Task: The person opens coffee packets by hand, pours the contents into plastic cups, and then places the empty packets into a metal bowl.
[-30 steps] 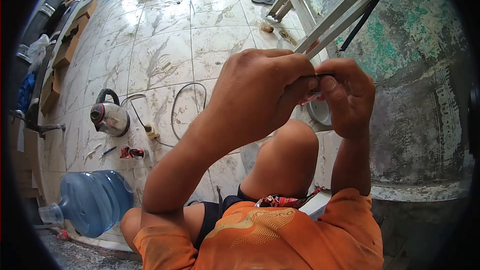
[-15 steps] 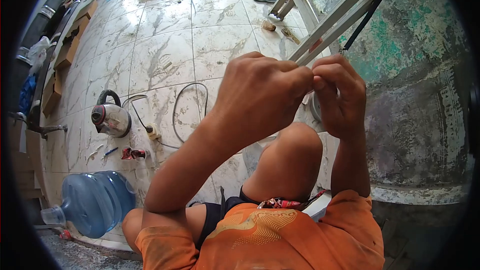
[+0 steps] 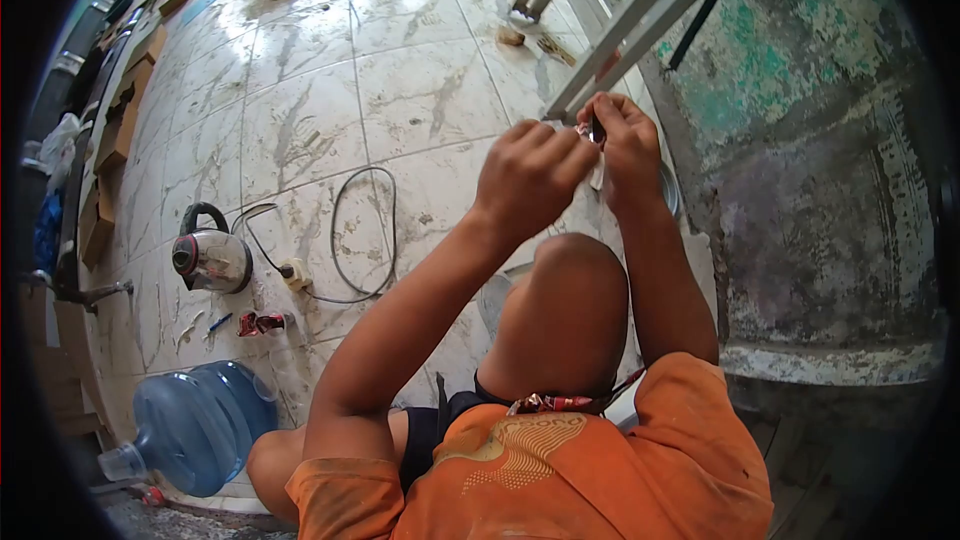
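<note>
My left hand [image 3: 530,178] is closed, its fingertips pinched together beside my right hand. Held up above the bent knee, my right hand [image 3: 630,150] pinches a small shiny piece [image 3: 597,129], dark with a pale and reddish part, whose kind I cannot make out. Whether my left fingers also grip it is hidden behind the knuckles. Red and brown wrappers [image 3: 552,403] lie across my lap at the waist of the orange shirt. A round metal rim [image 3: 668,190] shows partly behind my right forearm.
An electric kettle [image 3: 212,252] stands on the tiled floor, near a socket block [image 3: 294,274] with a looped cable [image 3: 336,208]. A large blue water bottle [image 3: 195,425] lies at the lower left, below a crumpled red wrapper [image 3: 262,324]. A ladder [image 3: 640,15] leans at the upper right.
Both hands have moved away from my body and slightly left, and look smaller. The small shiny piece now shows between them. The whole view has shifted a little.
</note>
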Demonstrator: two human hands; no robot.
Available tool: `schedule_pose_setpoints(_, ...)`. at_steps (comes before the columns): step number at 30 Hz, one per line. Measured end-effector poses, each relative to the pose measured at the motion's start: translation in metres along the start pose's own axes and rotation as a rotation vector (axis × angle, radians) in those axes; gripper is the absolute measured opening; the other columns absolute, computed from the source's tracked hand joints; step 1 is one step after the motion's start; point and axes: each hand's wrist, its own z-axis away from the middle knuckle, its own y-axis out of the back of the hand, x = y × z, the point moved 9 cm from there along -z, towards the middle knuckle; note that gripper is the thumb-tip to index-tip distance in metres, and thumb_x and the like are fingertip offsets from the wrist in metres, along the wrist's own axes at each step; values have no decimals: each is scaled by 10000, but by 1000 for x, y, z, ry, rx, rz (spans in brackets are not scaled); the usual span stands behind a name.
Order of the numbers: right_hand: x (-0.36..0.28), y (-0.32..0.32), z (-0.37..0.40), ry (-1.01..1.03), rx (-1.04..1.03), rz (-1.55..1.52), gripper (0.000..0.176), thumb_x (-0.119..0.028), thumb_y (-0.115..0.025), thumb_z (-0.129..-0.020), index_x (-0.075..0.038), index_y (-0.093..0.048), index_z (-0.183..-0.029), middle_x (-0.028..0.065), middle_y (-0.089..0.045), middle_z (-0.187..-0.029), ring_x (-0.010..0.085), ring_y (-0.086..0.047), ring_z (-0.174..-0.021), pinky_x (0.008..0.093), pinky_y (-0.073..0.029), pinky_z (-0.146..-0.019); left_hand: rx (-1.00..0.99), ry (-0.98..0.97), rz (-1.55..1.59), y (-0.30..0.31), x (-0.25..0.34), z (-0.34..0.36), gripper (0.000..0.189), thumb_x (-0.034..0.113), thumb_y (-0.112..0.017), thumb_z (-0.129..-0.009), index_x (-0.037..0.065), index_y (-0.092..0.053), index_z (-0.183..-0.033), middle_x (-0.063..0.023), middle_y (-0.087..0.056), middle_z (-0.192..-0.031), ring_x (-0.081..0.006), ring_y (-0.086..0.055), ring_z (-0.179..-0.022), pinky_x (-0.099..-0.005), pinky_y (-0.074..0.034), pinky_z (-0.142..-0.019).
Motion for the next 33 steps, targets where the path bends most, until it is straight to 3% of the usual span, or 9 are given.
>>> schedule_pose_setpoints(5,15,41,0,-18,152,43,142,-161,-619,-1056,-68,-676,-965,-29,-653,-832,45,-514,-726,219,-408,-698,192,390,357,-27,-34,22,132,72,-747,-842,82,-616,-847,-66,-615,-760,-279,-654,-697,-399,-525,-646)
schedule_pose_setpoints(11,45,141,-25,-44,428,-31,168,-211,-665,-1035,-75,-661,-937,-17,-610,-754,76,-527,-611,236,-415,-550,109,335,461,-63,-20,33,127,-47,-722,-844,31,-670,-931,-129,-678,-802,-314,-677,-695,-384,-532,-629)
schedule_pose_setpoints(19,140,326,-31,-258,647,324,172,-254,-690,-1009,-84,-668,-996,24,-708,-837,108,-680,-677,247,-489,-561,157,514,666,-40,-48,48,130,-90,-676,-897,3,-668,-988,-111,-705,-853,-175,-685,-754,-302,-541,-690)
schedule_pose_setpoints(22,193,385,-13,-355,728,391,232,-135,-695,-962,-23,-692,-1165,52,-718,-841,128,-657,-621,251,-489,-548,43,479,619,1,-69,50,109,-55,-679,-935,-8,-653,-1030,-102,-696,-868,-161,-676,-802,-290,-542,-723)
schedule_pose_setpoints(24,218,400,1,-543,611,680,439,-101,-637,-952,-64,-598,-1387,65,-723,-891,132,-684,-655,256,-494,-530,-7,461,521,41,-86,53,129,-74,-721,-896,-4,-679,-996,-112,-714,-871,-178,-689,-770,-295,-544,-695)
schedule_pose_setpoints(28,245,386,21,-696,526,586,582,-63,-600,-939,-106,-502,-1511,112,-736,-953,144,-682,-666,254,-524,-558,-140,549,437,125,-115,96,117,-89,-697,-900,-25,-670,-995,-120,-713,-881,-174,-671,-772,-299,-533,-699)
schedule_pose_setpoints(30,276,362,-7,-641,213,590,546,-72,-584,-970,-104,-508,-1509,117,-738,-949,143,-676,-681,254,-534,-579,-223,649,358,175,-127,135,90,-46,-697,-917,-26,-672,-1001,-106,-711,-903,-167,-669,-793,-301,-537,-701)
schedule_pose_setpoints(31,255,308,-17,-655,26,701,479,-12,-565,-969,5,-542,-1448,178,-679,-1190,189,-712,-848,295,-587,-679,-257,731,326,201,-133,159,87,-18,-703,-926,-26,-674,-1007,-95,-708,-914,-161,-667,-806,-300,-540,-704)
schedule_pose_setpoints(33,241,208,-45,-531,-306,848,450,-74,-589,-990,-18,-573,-1436,124,-726,-1073,168,-704,-869,291,-581,-753,-254,974,299,254,-137,200,103,27,-726,-934,-15,-681,-1017,-56,-701,-933,-130,-656,-830,-286,-539,-724)
